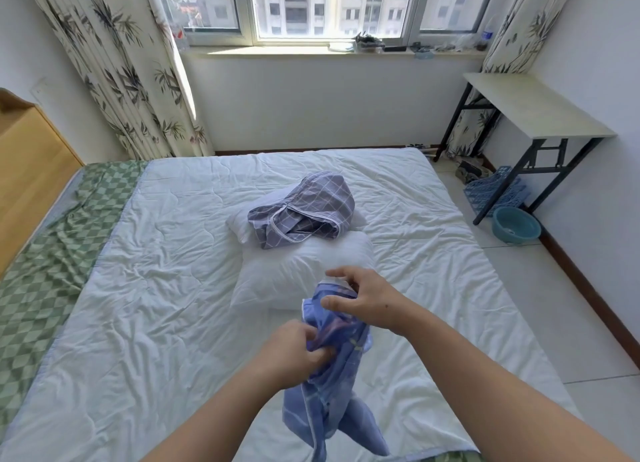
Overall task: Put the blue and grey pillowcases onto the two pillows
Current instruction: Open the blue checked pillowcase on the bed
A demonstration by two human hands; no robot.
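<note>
The blue pillowcase hangs bunched in the air above the near part of the bed, held up between both hands, its lower end drooping toward the quilt. The left hand grips it from the left side, fingers curled into the cloth and thumb pressed against a fold, the forearm reaching in from the lower left. The right hand sits higher, at the top edge of the pillowcase, palm down with the wrist bent; its thumb lies against the upper hem and its fingers are spread and half curled over the white-trimmed edge, so it seems to pinch the hem, though the exact hold is partly hidden. The right forearm comes in from the lower right corner.

Just beyond the hands lies 1 bare white pillow on the white quilt. Touching its far side is a 2nd pillow, mostly covered by the grey checked pillowcase, which lies crumpled on top of it with its opening facing the camera.

A green checked sheet shows along the left edge of the bed, beside a wooden headboard. To the right stands a bench against the wall, with a blue crate and a teal basin on the floor under it.
</note>
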